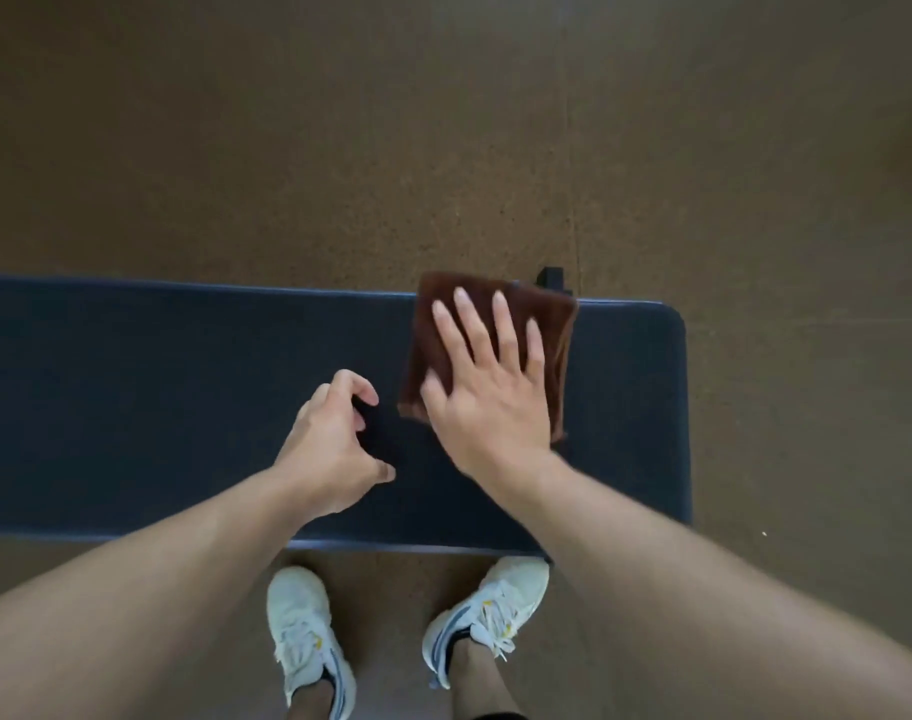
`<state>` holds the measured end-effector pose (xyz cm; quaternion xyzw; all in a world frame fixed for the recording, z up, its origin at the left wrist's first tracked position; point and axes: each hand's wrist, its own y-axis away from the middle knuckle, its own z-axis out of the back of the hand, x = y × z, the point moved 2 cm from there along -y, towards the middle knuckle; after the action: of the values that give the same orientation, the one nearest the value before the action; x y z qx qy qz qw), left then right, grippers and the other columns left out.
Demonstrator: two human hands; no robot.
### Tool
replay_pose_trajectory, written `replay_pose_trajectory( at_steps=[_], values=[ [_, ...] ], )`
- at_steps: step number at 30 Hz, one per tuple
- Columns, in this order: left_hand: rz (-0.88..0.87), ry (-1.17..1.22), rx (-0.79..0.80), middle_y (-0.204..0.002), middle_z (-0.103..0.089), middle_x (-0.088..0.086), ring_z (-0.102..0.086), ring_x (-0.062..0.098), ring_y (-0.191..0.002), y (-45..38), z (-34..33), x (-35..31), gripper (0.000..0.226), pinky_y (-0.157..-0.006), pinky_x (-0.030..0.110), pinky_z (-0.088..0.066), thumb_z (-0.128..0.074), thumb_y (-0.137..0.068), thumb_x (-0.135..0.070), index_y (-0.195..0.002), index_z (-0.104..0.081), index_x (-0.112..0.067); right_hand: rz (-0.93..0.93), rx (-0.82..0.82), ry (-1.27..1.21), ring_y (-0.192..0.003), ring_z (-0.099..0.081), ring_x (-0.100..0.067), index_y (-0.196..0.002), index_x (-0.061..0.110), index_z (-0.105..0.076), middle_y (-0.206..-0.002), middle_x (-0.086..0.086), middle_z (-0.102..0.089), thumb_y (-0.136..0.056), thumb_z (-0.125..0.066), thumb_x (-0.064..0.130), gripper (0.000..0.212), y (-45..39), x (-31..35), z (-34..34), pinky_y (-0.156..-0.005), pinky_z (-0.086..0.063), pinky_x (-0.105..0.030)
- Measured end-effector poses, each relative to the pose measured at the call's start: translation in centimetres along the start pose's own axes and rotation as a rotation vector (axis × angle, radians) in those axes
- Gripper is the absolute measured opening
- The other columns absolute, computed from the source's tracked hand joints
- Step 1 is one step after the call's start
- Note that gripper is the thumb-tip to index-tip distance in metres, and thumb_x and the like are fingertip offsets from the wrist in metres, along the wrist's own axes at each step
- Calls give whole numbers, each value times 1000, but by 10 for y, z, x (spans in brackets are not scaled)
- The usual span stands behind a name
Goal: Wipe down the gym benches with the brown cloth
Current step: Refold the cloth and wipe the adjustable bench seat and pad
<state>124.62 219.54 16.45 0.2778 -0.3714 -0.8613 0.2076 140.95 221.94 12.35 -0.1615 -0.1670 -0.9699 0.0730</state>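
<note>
1. R hand (pixel 487 376) is lying flat on the brown cloth (pixel 542 324), fingers straight & spread, pressing it onto the bench pad (pixel 132 397). Not gripping, just palm-down pressure.
2. L hand (pixel 334 439) is hovering or resting just beside the cloth on its left, fingers curled loosely. Something dark is showing between thumb & fingers; can't tell if it's an object or just shadow on the pad.
3. Cloth is sitting folded, roughly square, near the bench's right end, its far edge overhanging the pad's far side slightly.
4. Key relation: the bench's long axis is running left-right across the view, w/ the person standing at its near side, shoes (pixel 308 636) just under the near edge. Cloth is lying at the right end, so most unwiped pad seems to be stretching away to the left.
5. Judgement: R hand is already on the cloth, so it's better placed to sweep; the stroke probably needs to be going leftward along the length.
</note>
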Motion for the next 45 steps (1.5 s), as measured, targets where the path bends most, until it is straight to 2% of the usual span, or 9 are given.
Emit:
replay_pose_trajectory(
  at_steps=[4, 9, 13, 16, 20, 26, 33, 40, 45],
  values=[
    [-75, -21, -92, -100, -46, -10, -49, 13, -94, -3, -7, 3, 78, -74, 33, -45, -100, -50, -26, -105, -44, -30, 36, 30, -16, -162, 11, -24, -167, 31, -10, -176, 5, -7, -103, -28, 47, 68, -55, 34, 4, -127, 14, -54],
    [-100, -76, -105, -94, -48, -9, -51, 11, -90, -1, -15, 7, 72, -71, 32, -46, -100, -44, -32, -88, -42, -34, 183, 1, -18, -162, 9, -21, -167, 30, -16, -176, 7, -10, -101, -33, 47, 70, 8, 21, -12, -130, 6, -52],
    [-110, -118, -100, -94, -46, -12, -47, 9, -91, -2, -13, 6, 72, -68, 27, -40, -97, -48, -42, -91, -39, -34, 240, 17, -39, -161, -16, -19, -156, 33, -44, -166, 12, -36, -86, -56, 37, 71, 68, -13, -15, -129, -13, -53],
    [-126, -139, -94, -96, -44, -14, -46, 7, -92, -1, -7, 2, 70, -70, 25, -40, -94, -56, -45, -93, -36, -36, 209, -10, -24, -155, -34, -23, -148, 35, -55, -158, 9, -48, -79, -62, 42, 70, 90, -27, -10, -126, -18, -54],
    [-168, -148, -103, -99, -43, -13, -46, 8, -96, 3, -4, -1, 68, -79, 25, -47, -92, -62, -45, -98, -36, -36, -41, -20, 51, -159, -19, -36, -161, 36, -37, -171, -4, -28, -91, -49, 68, 78, 84, -17, -12, -123, -11, -65],
    [-206, -151, -103, -104, -45, -12, -45, 9, -99, -3, -5, 3, 69, -87, 29, -47, -92, -63, -42, -101, -36, -33, 42, -27, 82, -161, 19, -27, -166, 38, -11, -177, -3, 1, -101, -26, 69, 74, -18, 17, 2, -129, 8, -56],
    [-203, -163, -122, -107, -48, -10, -47, 10, -101, -5, -6, 7, 67, -90, 30, -48, -93, -64, -40, -101, -37, -30, 28, 6, 72, -162, -8, -22, -161, 35, -30, -170, 3, -31, -103, -24, 60, 64, -66, 54, 2, -129, 11, -52],
    [-191, -206, -125, -103, -46, -11, -47, 10, -98, -7, -4, 6, 68, -86, 30, -50, -92, -63, -45, -99, -35, -32, 124, -56, 129, -163, -1, -22, -164, 39, -23, -175, 5, -14, -109, -28, 52, 57, -11, 13, -7, -130, -7, -56],
    [-180, -211, -120, -99, -44, -10, -46, 11, -94, -6, 1, 3, 66, -80, 29, -49, -91, -65, -46, -95, -34, -32, -46, -114, 102, -158, -24, -24, -158, 39, -39, -175, 9, -15, -90, -51, 52, 70, 119, -13, -37, -120, -25, -59]
  ],
)
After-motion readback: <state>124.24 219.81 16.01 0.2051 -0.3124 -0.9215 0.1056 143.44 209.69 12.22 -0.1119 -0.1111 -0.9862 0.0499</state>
